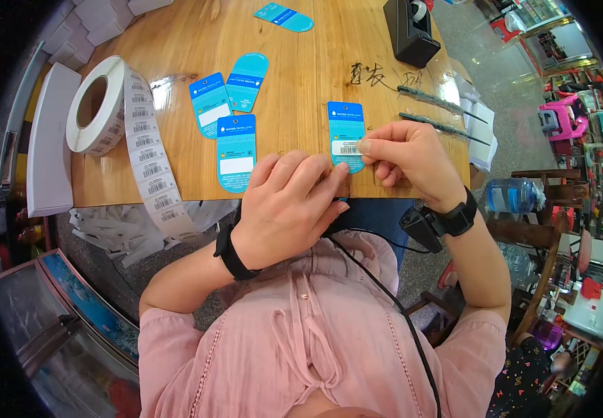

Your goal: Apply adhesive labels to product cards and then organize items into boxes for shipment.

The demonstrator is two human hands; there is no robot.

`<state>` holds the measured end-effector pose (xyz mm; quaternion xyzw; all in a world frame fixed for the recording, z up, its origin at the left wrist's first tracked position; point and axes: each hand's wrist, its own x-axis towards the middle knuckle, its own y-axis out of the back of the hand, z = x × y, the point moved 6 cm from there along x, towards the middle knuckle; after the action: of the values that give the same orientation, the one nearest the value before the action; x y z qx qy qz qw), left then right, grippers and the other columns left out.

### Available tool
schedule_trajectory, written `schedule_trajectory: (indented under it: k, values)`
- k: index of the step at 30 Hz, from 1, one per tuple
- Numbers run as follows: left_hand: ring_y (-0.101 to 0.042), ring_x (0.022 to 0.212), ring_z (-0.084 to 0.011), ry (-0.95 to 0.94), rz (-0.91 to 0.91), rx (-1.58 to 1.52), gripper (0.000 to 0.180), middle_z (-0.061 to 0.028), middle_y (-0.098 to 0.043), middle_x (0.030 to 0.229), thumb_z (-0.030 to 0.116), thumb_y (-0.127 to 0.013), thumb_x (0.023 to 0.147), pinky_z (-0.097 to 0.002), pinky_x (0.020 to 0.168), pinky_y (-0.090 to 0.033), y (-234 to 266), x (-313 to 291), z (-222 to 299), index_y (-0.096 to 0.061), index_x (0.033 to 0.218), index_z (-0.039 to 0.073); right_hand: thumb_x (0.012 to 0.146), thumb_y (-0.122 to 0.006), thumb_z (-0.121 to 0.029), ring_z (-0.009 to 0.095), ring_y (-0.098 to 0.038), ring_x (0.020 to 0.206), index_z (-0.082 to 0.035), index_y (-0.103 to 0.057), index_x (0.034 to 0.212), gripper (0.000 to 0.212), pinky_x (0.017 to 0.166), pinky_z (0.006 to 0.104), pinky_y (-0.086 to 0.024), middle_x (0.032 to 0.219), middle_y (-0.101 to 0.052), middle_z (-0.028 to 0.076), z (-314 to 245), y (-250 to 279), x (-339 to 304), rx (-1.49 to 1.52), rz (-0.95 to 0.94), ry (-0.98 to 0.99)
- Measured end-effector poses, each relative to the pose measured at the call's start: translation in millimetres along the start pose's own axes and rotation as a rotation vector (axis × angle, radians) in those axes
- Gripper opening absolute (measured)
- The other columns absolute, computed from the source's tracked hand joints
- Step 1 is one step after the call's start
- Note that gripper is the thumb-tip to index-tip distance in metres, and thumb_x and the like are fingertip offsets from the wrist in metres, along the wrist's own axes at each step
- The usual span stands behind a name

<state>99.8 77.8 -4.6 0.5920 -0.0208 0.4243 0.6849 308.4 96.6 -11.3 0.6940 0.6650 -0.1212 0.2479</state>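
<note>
Both hands meet at a blue hang tag (346, 136) on the worktop (301, 76): right hand (409, 160) fingers pinch its white barcode label, left hand (289, 209) fingers curl closed beside it. Three more blue tags (235, 150) lie left, near the white label roll (96, 104).

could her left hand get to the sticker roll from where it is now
Probably yes. The left hand rests by the blue tag at the table edge, and the sticker roll stands on the left with only flat tags on the bare wood between.

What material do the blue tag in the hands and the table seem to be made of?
The blue tag looks like thin glossy card: flat, stiff, printed. The table looks like varnished wood: visible grain and shiny reflections. The label roll seems white paper stickers on backing.
</note>
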Motion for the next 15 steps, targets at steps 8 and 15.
schedule_trajectory:
  k: [8,15]
  values:
    - [-0.058,0.118,-0.0226,-0.016,-0.01,0.018,0.051,-0.0024,-0.061,0.126,0.032,-0.081,0.082,-0.0412,0.102,-0.042,-2.0,0.5,0.5,-0.071,0.128,0.011,0.094,-0.081,-0.017,0.007,-0.064,0.059,0.004,-0.074,0.103,0.024,0.052,0.0206,-0.053,0.083,-0.074,0.006,-0.3,-1.8,0.8,-0.024,0.028,-0.006]
    - [-0.056,0.124,-0.0242,-0.033,-0.081,0.062,0.055,-0.0042,-0.062,0.144,0.031,-0.08,0.084,-0.0418,0.104,-0.041,-2.7,1.5,2.6,-0.068,0.134,0.01,0.092,-0.083,-0.019,0.014,-0.069,0.061,0.002,-0.075,0.104,0.025,0.054,0.0258,-0.055,0.082,-0.075,0.007,-5.5,-0.5,0.2,-0.25,0.073,0.068]
